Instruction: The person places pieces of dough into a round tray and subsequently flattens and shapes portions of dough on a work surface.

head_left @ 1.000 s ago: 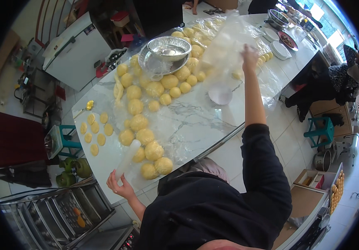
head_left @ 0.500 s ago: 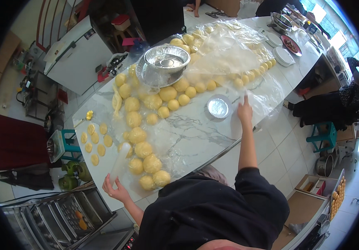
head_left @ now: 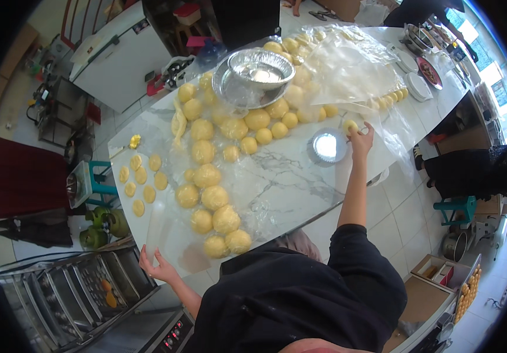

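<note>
My right hand [head_left: 360,142] pinches a small yellow dough ball [head_left: 349,126] just above the table, beside a round foil tin [head_left: 328,147]. By the table's near left edge my left hand [head_left: 158,266] is open with its fingers apart. A pale rolling pin [head_left: 156,219] lies close to its fingertips; whether they touch it I cannot tell. Beyond the pin lie several flattened dough rounds [head_left: 149,193] and a brush with a yellow head [head_left: 134,141]. Large dough balls [head_left: 226,219] under clear plastic run across the middle of the marble table [head_left: 291,185].
Stacked foil pans [head_left: 262,69] rest among the dough at the far side, next to a plastic sheet [head_left: 353,70]. White containers [head_left: 418,86] and a red-rimmed plate [head_left: 428,72] stand far right. Metal tray racks [head_left: 77,288] are at lower left; a person in dark clothing [head_left: 465,170] is at right.
My right hand has gone from pointing with empty fingers to gripping a small dough ball. My left hand stays by the pin, fingers still apart. The whole view has shifted slightly.
</note>
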The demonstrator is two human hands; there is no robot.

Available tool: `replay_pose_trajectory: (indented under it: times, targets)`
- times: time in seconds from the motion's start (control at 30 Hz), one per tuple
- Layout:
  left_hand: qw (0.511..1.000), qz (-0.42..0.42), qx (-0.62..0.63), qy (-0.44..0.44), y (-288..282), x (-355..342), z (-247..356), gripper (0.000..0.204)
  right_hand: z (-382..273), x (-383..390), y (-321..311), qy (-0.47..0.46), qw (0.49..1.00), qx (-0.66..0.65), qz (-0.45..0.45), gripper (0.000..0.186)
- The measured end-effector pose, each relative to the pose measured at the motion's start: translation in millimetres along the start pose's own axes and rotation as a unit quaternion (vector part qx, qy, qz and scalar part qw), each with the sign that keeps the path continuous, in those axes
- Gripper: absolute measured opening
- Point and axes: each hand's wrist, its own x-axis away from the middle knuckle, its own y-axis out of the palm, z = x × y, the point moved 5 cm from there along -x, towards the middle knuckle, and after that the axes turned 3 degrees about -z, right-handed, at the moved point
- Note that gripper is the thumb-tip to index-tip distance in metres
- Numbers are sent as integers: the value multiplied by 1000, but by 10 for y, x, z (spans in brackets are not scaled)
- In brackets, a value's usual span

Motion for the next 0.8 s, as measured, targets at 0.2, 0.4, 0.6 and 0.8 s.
replay_pose_trajectory:
  times: [0.2,0.4,0.6,0.8]
  targets:
    - [999,15,-37,1,-173,-62,-417,28,-624,1043,302,15,861,-374,-345,33]
    - [999,20,-24,-9,-361,-180,-834,28,-1273,2721,940,-128,826,-260,-484,33]
    - [994,18,3,-104,-430,-203,-1436,27,-931,5004,1772,-311,697,-51,-644,45]
    - [993,-80,42,-74,-459,-220,-1617,28,-1138,5392,1685,-547,749,66,-367,54]
